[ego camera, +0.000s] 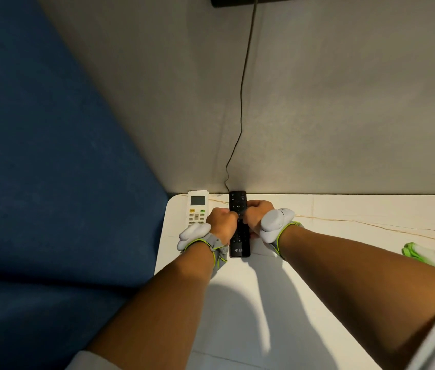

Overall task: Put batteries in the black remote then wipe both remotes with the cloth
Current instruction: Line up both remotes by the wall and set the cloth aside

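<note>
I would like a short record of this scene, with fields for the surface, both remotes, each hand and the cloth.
surface: white table against a grey wall
black remote: lies buttons up, far end near the wall
white remote: lies beside it, on its left, untouched
left hand: curled on the black remote's left edge
right hand: curled on its right edge
cloth: white and green, far right on the table
batteries: none in view

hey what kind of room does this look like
Probably a living room or bedroom: a white air-conditioner-style remote and a black remote lie on a white marble-look table, beside blue upholstery.
</note>
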`<state>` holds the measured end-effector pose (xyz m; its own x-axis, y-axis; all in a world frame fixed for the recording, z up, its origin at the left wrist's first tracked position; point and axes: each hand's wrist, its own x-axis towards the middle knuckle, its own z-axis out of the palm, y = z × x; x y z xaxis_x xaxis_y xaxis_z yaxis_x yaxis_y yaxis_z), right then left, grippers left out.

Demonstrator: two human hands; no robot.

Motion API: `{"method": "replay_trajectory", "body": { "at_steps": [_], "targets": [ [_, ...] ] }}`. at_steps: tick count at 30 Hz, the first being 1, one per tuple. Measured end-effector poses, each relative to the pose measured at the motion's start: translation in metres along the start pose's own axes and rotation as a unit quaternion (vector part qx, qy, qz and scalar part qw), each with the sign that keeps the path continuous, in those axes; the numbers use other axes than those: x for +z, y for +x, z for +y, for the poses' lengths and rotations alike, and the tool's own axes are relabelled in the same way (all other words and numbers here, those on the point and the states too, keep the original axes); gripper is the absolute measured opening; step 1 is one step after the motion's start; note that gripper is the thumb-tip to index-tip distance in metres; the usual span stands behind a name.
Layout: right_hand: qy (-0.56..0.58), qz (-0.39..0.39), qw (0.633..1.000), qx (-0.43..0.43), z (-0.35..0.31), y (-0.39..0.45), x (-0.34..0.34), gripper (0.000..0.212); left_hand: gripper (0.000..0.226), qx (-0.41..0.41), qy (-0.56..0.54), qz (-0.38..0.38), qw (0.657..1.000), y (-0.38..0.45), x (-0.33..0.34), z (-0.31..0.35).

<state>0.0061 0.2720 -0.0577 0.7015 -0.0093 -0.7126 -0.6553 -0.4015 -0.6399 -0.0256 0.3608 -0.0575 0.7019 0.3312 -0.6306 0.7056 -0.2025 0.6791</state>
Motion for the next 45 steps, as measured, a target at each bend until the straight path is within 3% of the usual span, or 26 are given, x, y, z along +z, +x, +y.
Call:
{"method": "replay_trajectory", "body": {
  "at_steps": [4,10,15,22,33,45],
  "targets": [
    [0.002,0.007,1.0,0.002,0.0,-0.002,0.001,0.047,0.032,0.005,0.006,0.021,1.0,-0.002,0.001,-0.002],
    [-0.001,-0.002,1.0,0.006,0.0,-0.007,-0.001,0.05,0.018,0.003,0.012,0.018,1.0,-0.006,0.0,0.002],
    [0.008,0.011,1.0,0.005,0.001,-0.013,-0.004,0.047,0.046,-0.012,0.029,0.04,0.999,-0.008,0.003,0.002],
    [-0.011,0.035,0.999,-0.016,0.009,-0.025,-0.013,0.044,0.038,0.016,-0.015,0.102,0.995,-0.028,0.01,0.003],
    [-0.031,-0.011,0.996,-0.081,0.04,-0.06,-0.043,0.046,0.038,0.021,-0.051,0.157,0.986,-0.088,0.032,-0.008],
    [-0.121,-0.178,0.97,-0.113,0.065,-0.11,-0.063,0.04,0.032,-0.019,-0.078,0.21,0.974,-0.169,0.066,-0.066]
  ]
}}
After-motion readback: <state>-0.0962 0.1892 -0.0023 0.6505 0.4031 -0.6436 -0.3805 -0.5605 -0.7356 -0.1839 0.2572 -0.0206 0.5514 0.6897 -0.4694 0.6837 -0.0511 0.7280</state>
